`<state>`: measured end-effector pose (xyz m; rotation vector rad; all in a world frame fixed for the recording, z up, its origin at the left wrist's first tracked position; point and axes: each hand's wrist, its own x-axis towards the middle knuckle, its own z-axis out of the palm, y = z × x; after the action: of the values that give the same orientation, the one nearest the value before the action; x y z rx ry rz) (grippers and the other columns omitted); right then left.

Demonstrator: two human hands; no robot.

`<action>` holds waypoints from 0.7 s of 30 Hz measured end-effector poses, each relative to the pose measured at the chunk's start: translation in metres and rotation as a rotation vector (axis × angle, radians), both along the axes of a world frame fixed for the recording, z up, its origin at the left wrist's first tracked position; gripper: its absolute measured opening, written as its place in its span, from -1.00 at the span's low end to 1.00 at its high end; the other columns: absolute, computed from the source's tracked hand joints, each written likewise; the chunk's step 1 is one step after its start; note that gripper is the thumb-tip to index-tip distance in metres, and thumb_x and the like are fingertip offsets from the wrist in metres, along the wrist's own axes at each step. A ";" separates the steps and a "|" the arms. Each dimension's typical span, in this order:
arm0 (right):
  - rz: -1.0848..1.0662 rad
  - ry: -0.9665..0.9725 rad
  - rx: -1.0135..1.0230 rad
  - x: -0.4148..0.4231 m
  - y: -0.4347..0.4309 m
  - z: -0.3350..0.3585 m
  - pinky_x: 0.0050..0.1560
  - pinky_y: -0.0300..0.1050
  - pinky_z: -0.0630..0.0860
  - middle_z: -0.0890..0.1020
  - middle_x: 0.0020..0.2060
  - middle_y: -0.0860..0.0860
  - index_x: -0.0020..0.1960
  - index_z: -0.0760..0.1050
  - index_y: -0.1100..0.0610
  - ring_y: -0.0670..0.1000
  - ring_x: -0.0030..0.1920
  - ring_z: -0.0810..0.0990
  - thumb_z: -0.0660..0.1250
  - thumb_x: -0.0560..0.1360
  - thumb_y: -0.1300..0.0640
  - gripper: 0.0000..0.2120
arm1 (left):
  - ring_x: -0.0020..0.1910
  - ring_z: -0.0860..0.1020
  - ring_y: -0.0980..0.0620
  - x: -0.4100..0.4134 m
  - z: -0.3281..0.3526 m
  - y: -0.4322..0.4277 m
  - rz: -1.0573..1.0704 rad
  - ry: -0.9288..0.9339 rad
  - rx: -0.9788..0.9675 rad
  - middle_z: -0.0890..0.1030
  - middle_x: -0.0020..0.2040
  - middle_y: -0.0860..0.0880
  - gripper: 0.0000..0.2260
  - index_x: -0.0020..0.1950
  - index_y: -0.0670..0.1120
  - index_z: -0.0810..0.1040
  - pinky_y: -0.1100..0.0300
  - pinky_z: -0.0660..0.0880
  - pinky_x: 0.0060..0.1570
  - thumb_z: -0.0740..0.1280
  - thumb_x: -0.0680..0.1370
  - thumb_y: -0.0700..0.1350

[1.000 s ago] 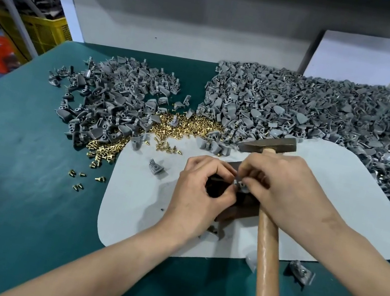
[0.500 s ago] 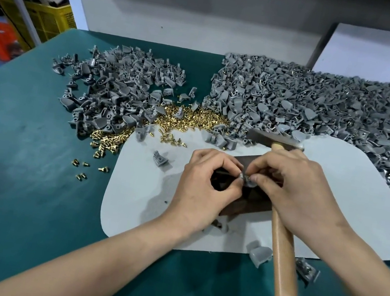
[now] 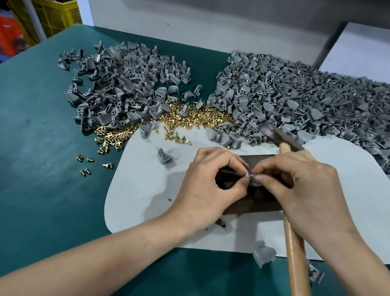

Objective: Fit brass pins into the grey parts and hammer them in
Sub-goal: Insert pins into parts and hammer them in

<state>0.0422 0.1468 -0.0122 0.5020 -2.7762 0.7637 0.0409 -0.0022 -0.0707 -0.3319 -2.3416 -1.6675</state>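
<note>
At the centre of the white mat (image 3: 145, 191), over a dark block (image 3: 256, 208), both hands meet on one small grey part (image 3: 251, 180). The left hand (image 3: 208, 183) has its fingers curled, with thumb and forefinger pinching the part from the left. The right hand (image 3: 310, 193) pinches the same part from the right with its fingertips. Whether a pin sits in the part is too small to tell. The hammer (image 3: 295, 281) passes beneath the right hand. Its wooden handle runs toward the near edge of the table (image 3: 17, 169) and its steel head lies at the mat's far side. The hand covers any grip on the handle.

The brass pins (image 3: 194, 116) form a heap toward the far edge of the table, between a left pile of grey parts (image 3: 122, 84) and a larger right pile of grey parts (image 3: 325, 105) that reaches the far right corner. A few stray pins (image 3: 87, 159) lie on the green surface left of the mat. A loose part (image 3: 164, 156) rests on the mat left of the hands, and another (image 3: 264, 255) sits at the mat's near edge. A yellow crate (image 3: 54, 13) stands beyond the far left corner.
</note>
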 end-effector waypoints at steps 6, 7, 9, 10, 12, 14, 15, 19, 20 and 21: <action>0.029 -0.017 0.094 -0.005 0.001 0.002 -0.09 -0.28 0.18 0.45 -0.18 -0.03 -0.16 0.64 0.13 0.02 -0.04 0.36 0.45 0.39 0.28 -0.92 | 0.13 0.41 0.13 0.001 0.001 0.000 -0.007 -0.007 -0.012 0.62 -0.07 0.09 -0.92 -0.15 -0.10 0.59 0.35 0.32 0.10 0.46 0.43 -0.23; 0.036 -0.012 0.121 -0.006 0.001 0.003 -0.08 -0.29 0.17 0.43 -0.18 -0.04 -0.16 0.63 0.14 0.00 -0.03 0.34 0.45 0.39 0.27 -0.93 | 0.12 0.41 0.13 0.001 0.001 0.000 -0.006 -0.006 -0.015 0.62 -0.07 0.09 -0.92 -0.15 -0.09 0.59 0.36 0.31 0.10 0.46 0.43 -0.23; 0.050 0.004 0.178 -0.006 0.001 0.003 -0.05 -0.27 0.18 0.40 -0.17 -0.04 -0.15 0.62 0.18 0.00 -0.02 0.31 0.44 0.40 0.27 -0.95 | 0.11 0.40 0.14 0.000 0.001 0.000 -0.002 -0.004 -0.020 0.62 -0.07 0.08 -0.91 -0.16 -0.07 0.59 0.39 0.29 0.09 0.45 0.44 -0.22; 0.049 0.006 0.200 -0.006 0.001 0.003 -0.03 -0.24 0.21 0.39 -0.16 -0.05 -0.14 0.61 0.19 0.01 -0.02 0.31 0.43 0.40 0.27 -0.96 | 0.11 0.40 0.15 0.000 0.001 0.000 0.000 -0.003 -0.020 0.62 -0.07 0.08 -0.91 -0.16 -0.06 0.58 0.41 0.28 0.09 0.45 0.44 -0.22; 0.037 0.017 0.241 -0.004 -0.001 0.004 0.03 -0.15 0.29 0.39 -0.15 -0.05 -0.13 0.61 0.19 0.04 0.00 0.33 0.42 0.41 0.25 -0.96 | 0.10 0.40 0.15 0.000 0.001 0.000 0.001 -0.002 -0.015 0.61 -0.08 0.08 -0.89 -0.16 -0.04 0.58 0.40 0.29 0.09 0.45 0.44 -0.22; 0.035 0.079 0.312 0.000 -0.005 0.004 0.04 0.00 0.40 0.43 -0.16 0.00 -0.16 0.61 0.23 0.11 -0.02 0.39 0.44 0.39 0.26 -0.95 | 0.10 0.40 0.16 0.000 0.001 0.000 0.003 -0.004 -0.005 0.61 -0.09 0.09 -0.88 -0.16 -0.02 0.57 0.35 0.32 0.09 0.46 0.43 -0.22; 0.039 0.120 0.367 0.002 -0.007 0.004 0.00 0.07 0.46 0.46 -0.17 0.05 -0.18 0.60 0.25 0.15 -0.04 0.43 0.46 0.36 0.28 -0.94 | 0.10 0.40 0.15 0.000 0.001 0.000 0.001 -0.006 0.003 0.61 -0.09 0.09 -0.88 -0.16 -0.02 0.58 0.30 0.34 0.10 0.46 0.43 -0.22; 0.068 0.117 0.358 -0.001 -0.006 0.003 -0.02 0.06 0.45 0.44 -0.21 0.00 -0.21 0.61 0.22 0.14 -0.04 0.44 0.48 0.34 0.26 -0.93 | 0.11 0.41 0.13 0.000 0.001 0.000 -0.003 -0.021 0.037 0.61 -0.10 0.09 -0.91 -0.16 -0.07 0.61 0.19 0.39 0.11 0.46 0.43 -0.23; 0.078 0.080 0.299 -0.003 -0.004 0.004 -0.01 0.00 0.41 0.42 -0.21 -0.03 -0.21 0.61 0.19 0.09 -0.05 0.41 0.48 0.36 0.25 -0.94 | 0.11 0.41 0.13 0.000 0.000 0.000 0.002 -0.013 0.036 0.61 -0.10 0.10 -0.91 -0.17 -0.08 0.61 0.21 0.38 0.12 0.46 0.43 -0.23; 0.081 0.054 0.256 -0.005 -0.002 0.004 -0.03 -0.04 0.37 0.42 -0.21 -0.05 -0.21 0.61 0.17 0.06 -0.06 0.39 0.48 0.36 0.24 -0.95 | 0.11 0.42 0.12 0.000 0.001 0.000 0.006 -0.008 0.033 0.61 -0.10 0.10 -0.92 -0.17 -0.08 0.61 0.22 0.37 0.13 0.47 0.43 -0.23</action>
<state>0.0374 0.1445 -0.0081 0.6744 -2.8322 0.4033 0.0414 -0.0022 -0.0702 -0.3117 -2.3156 -1.7054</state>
